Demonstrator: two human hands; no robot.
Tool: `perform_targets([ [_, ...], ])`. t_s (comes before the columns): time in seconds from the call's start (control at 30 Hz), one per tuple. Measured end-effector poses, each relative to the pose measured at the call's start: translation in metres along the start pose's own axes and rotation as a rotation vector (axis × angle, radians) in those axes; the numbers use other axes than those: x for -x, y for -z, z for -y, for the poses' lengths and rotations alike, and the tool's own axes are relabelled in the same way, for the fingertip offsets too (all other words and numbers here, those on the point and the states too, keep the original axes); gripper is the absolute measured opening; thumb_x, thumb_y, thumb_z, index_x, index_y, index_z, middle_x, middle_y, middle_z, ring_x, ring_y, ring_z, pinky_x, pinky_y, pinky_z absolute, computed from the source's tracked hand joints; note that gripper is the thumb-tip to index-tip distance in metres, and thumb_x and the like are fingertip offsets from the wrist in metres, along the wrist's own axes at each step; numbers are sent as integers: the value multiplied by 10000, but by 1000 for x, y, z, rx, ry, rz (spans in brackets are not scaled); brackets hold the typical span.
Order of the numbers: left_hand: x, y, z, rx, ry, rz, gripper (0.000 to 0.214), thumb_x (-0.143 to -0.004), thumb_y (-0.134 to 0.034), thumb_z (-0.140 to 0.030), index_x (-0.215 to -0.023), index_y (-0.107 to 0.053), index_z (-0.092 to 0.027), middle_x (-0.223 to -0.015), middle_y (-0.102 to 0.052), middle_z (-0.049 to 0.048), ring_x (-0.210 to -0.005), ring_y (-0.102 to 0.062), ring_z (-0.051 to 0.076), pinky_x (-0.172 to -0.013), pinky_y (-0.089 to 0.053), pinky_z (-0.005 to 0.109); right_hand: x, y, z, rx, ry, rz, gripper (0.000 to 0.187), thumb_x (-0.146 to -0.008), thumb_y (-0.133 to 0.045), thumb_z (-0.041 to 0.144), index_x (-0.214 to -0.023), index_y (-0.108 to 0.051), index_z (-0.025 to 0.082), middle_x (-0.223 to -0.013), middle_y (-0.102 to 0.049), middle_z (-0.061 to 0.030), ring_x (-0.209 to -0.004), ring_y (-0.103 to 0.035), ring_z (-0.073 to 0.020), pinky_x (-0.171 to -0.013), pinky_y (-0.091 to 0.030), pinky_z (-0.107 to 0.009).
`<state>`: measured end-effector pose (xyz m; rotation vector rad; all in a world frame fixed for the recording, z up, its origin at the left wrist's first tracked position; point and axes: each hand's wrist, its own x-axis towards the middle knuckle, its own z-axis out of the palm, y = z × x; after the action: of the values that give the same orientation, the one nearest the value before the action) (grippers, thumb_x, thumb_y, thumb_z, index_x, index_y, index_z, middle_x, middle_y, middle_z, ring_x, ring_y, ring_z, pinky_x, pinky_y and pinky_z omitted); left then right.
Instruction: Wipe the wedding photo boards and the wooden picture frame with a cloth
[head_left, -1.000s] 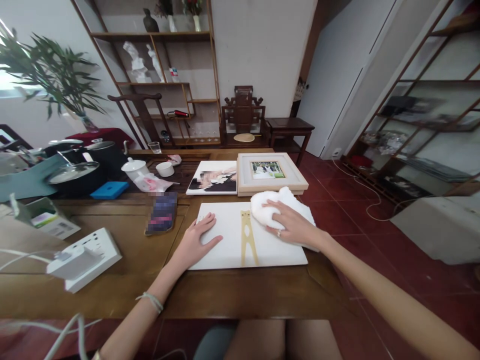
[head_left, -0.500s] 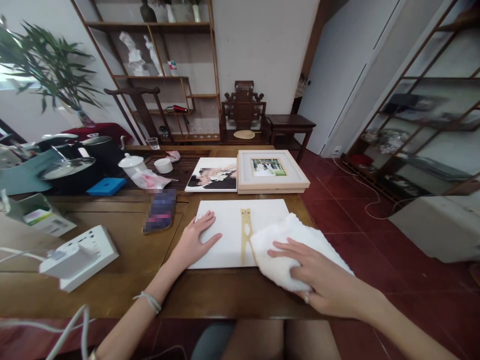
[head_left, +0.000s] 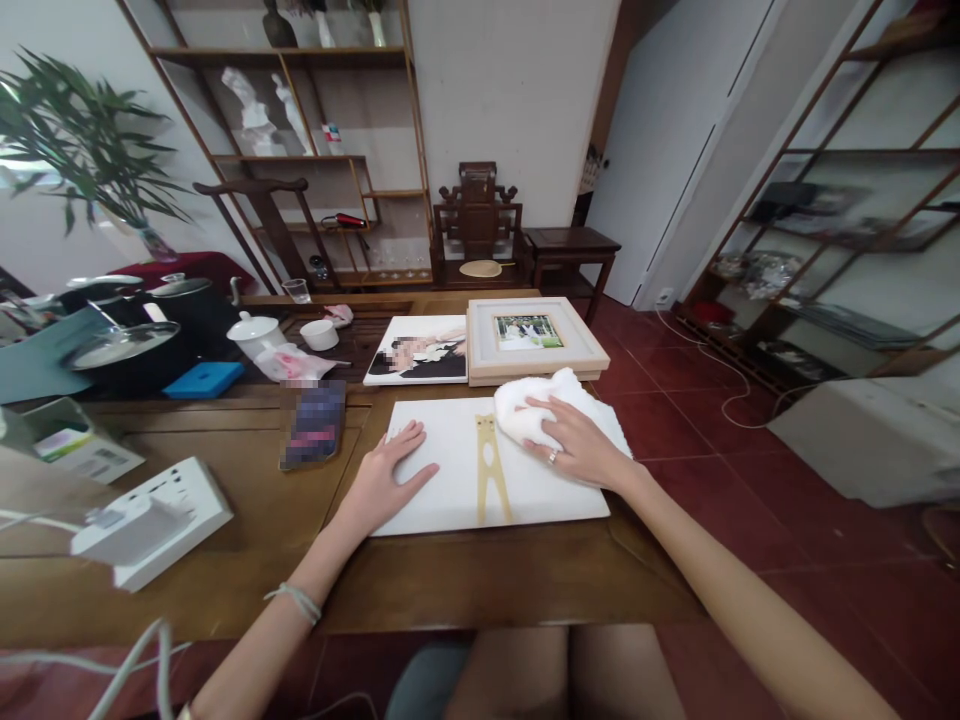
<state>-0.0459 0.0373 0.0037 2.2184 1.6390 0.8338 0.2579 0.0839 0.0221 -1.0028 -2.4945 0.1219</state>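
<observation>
A white rectangular panel [head_left: 442,480] lies flat on the wooden table in front of me, with a gold two-legged metal stand [head_left: 489,480] on its face. My left hand [head_left: 391,475] rests flat on the panel's left side, fingers apart, touching nothing else. My right hand [head_left: 581,440] grips a fluffy white cloth [head_left: 517,405] over the panel's upper right part. That cloth covers the far right corner and reaches close to the stand's top. Part of the right hand's grip is hidden in the folds.
Behind the panel lie a couple photo print [head_left: 420,350] and a pale wooden picture frame [head_left: 592,345]. To the left are a phone [head_left: 313,425], a power strip [head_left: 180,520], a blue box [head_left: 204,380] and pots [head_left: 124,350]. The table's right edge is close to the cloth.
My right hand has moved the cloth from the panel's near right corner up to the far right, uncovering the stand's second leg. The left hand stays in place on the panel.
</observation>
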Motion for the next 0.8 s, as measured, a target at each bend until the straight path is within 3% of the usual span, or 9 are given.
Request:
perform_targets([
  [0.3, 0, 0, 0, 4, -12, -26, 429, -842, -499, -424, -1169, -596, -164, -1303, -557, 126, -1251, -472, 251, -1078, -314, 466, 58, 29, 53, -155, 180, 139, 192, -825, -575, 228, -644, -512, 214, -1310, -547, -75, -1294, -387, -261, -1092, -276, -516],
  [0.4, -1, 0, -1, -6, -25, -34, 426, -836, -501, -413, -1164, -597, -159, -1299, -560, 130, -1248, -476, 258, -1076, -317, 469, 64, 34, 58, -213, 194, 159, 218, -816, -593, 235, -625, -490, 217, -1266, -584, -64, -1268, -422, -252, -1091, -285, -497],
  [0.6, -1, 0, -1, -14, -33, -33, 429, -830, -506, -407, -1157, -603, -146, -1293, -564, 134, -1247, -477, 257, -1082, -316, 452, 24, 19, 21, -154, 59, 77, 308, -872, -540, 363, -612, -490, 207, -1287, -553, -126, -1220, -469, -262, -1056, -340, -446],
  [0.8, -1, 2, -1, -13, -23, -29, 429, -832, -505, -411, -1161, -600, -153, -1305, -555, 125, -1249, -476, 250, -1082, -319, 449, -11, 1, -3, -2, -52, -16, 237, -884, -513, 361, -751, -600, 185, -1237, -580, -139, -1207, -473, -298, -999, -385, -477],
])
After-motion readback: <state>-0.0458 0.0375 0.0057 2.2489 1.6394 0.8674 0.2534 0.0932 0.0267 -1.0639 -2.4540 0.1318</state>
